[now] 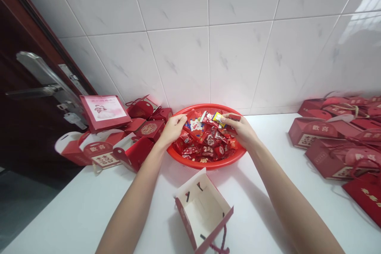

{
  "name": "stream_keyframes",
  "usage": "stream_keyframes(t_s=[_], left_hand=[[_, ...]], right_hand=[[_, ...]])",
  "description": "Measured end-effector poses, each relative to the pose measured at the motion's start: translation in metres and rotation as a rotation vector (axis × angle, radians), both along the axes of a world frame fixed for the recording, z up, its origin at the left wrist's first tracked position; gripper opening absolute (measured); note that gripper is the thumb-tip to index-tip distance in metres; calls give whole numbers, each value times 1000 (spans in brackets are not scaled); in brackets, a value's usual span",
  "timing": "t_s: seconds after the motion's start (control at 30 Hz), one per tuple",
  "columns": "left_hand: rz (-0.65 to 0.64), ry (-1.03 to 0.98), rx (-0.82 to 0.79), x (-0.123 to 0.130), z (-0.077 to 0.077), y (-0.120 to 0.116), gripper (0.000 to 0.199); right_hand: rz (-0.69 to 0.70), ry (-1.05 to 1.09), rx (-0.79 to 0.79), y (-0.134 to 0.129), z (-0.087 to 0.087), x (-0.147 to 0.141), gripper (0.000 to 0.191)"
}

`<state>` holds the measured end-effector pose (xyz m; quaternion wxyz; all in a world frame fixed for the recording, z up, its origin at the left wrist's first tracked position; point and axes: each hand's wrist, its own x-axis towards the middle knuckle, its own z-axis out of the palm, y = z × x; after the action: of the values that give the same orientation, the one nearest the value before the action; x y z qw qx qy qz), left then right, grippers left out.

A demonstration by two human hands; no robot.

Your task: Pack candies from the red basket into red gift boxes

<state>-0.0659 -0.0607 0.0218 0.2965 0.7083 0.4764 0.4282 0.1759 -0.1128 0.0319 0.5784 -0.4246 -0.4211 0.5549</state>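
A red plastic basket [205, 164] holds many wrapped candies [210, 139], mostly red. At its left rim my left hand [175, 129] is closed, fingertips pinched at the edge of a red candy packet [195, 124] with white and blue print. My right hand [241, 129] reaches over the right rim and grips a small yellow and blue candy packet [219, 119] between thumb and fingers. A darker red wrapper shows by its fingers. Nearer me stands an open gift box [204, 210], with a pale inside and a dark red cord handle; nothing lies in it.
Red gift boxes [101, 149], some open, crowd the white table's [98, 202] left side, one with a pink picture card [103, 108]. More red boxes [323, 131] line the right. Behind is a tiled wall [178, 59]; a dark door with a metal handle [44, 71] is at left.
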Motion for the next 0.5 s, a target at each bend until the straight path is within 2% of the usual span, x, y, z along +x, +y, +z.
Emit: stream_keyframes(t_s=[0.13, 0.2, 0.33, 0.43, 0.5], left_hand=[[-71, 37, -167, 0, -4, -2, 56], [-46, 147, -150, 0, -1, -5, 55], [13, 466, -27, -2, 11, -11, 42], [25, 640, -44, -5, 19, -14, 39], [-19, 716, -91, -7, 22, -16, 38]], right_hand=[[-14, -4, 0, -1, 1, -1, 34], [-16, -10, 8, 0, 1, -1, 33], [-1, -30, 18, 1, -1, 0, 32], [9, -34, 14, 2, -3, 1, 31], [19, -35, 17, 2, -4, 1, 31]])
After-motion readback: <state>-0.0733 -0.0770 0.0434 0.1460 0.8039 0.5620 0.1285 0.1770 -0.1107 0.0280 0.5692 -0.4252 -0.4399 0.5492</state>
